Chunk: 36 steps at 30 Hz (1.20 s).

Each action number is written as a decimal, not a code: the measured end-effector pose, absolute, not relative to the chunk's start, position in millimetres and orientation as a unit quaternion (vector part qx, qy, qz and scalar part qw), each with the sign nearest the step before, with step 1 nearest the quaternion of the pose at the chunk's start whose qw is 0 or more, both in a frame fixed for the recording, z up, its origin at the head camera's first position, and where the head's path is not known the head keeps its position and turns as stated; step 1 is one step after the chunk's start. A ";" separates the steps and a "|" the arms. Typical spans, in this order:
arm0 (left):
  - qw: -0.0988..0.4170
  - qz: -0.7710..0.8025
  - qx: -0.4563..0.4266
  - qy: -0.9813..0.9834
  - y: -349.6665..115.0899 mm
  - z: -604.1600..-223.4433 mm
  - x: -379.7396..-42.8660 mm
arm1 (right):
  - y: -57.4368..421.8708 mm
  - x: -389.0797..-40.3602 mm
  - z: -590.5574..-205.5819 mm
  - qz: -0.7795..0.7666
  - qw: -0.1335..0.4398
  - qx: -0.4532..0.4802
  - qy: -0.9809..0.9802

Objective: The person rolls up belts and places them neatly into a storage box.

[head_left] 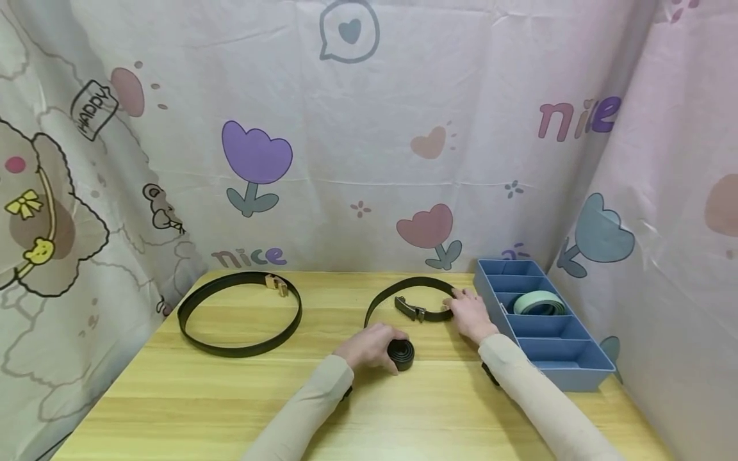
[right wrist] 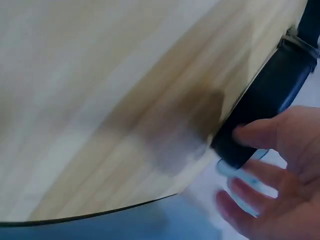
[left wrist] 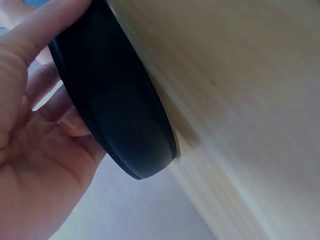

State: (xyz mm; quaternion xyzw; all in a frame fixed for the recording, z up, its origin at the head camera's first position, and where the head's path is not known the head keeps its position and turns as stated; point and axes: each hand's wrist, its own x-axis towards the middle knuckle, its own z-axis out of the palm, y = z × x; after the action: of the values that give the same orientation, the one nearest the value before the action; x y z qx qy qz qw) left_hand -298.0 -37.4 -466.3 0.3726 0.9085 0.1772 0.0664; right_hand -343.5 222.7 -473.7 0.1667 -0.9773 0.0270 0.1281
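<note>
A black belt with a dark buckle [head_left: 410, 310] stands on edge in a curve on the table. One end of the strap runs behind my left hand [head_left: 371, 347], where a tight black belt coil [head_left: 401, 355] sits; the join is hidden. With thumb and fingers this hand grips the coil from its left side. My right hand [head_left: 469, 314] is at the far right bend of the curve. In the right wrist view its thumb [right wrist: 255, 134] lies on one face of the belt strap [right wrist: 272, 80], the other fingers on the far side.
A second black belt [head_left: 239, 351] with a gold buckle forms a wide loop on the left. At the right stands a blue compartment box [head_left: 576, 379]; a pale green rolled belt [head_left: 539, 303] is in its middle compartment. A patterned curtain [head_left: 357, 160] hangs behind the table.
</note>
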 end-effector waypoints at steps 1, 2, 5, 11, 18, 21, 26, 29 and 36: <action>0.069 0.180 0.370 0.909 -37.4 -466.4 -297.9 | 218.2 -342.1 -473.9 0.026 0.125 0.180 -0.975; 0.069 0.180 0.370 0.909 -37.3 -466.7 -298.1 | 212.7 -340.1 -473.9 0.031 0.121 0.195 -0.973; 0.068 0.180 0.369 0.909 -36.9 -467.3 -298.4 | 193.3 -333.9 -473.2 0.068 0.108 0.253 -0.959; 0.069 0.170 0.370 0.911 -35.9 -468.3 -297.7 | 171.6 -326.1 -479.1 0.087 0.121 0.324 -0.934; 0.059 0.181 0.375 0.907 -39.6 -469.5 -298.0 | 188.3 -332.4 -482.4 0.076 0.194 0.277 -0.938; 0.054 0.183 0.369 0.909 -42.4 -468.8 -298.5 | 203.9 -334.8 -481.5 0.067 0.187 0.257 -0.946; 0.043 0.187 0.335 0.923 -48.1 -468.4 -299.4 | 225.5 -336.2 -484.7 0.043 0.169 0.211 -0.962; 0.034 0.176 0.321 0.930 -49.8 -468.8 -299.0 | 232.1 -334.8 -487.7 0.045 0.169 0.186 -0.967; 0.009 0.140 0.321 0.937 -45.4 -465.9 -296.5 | 222.3 -321.5 -480.0 0.051 0.211 0.221 -0.951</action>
State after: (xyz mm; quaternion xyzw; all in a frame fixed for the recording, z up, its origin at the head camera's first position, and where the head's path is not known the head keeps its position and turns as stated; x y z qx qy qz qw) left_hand -296.5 -45.4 -465.9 0.3210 0.9367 0.1395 0.0090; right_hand -321.5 222.3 -480.0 0.2205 -0.9509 0.0506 0.2112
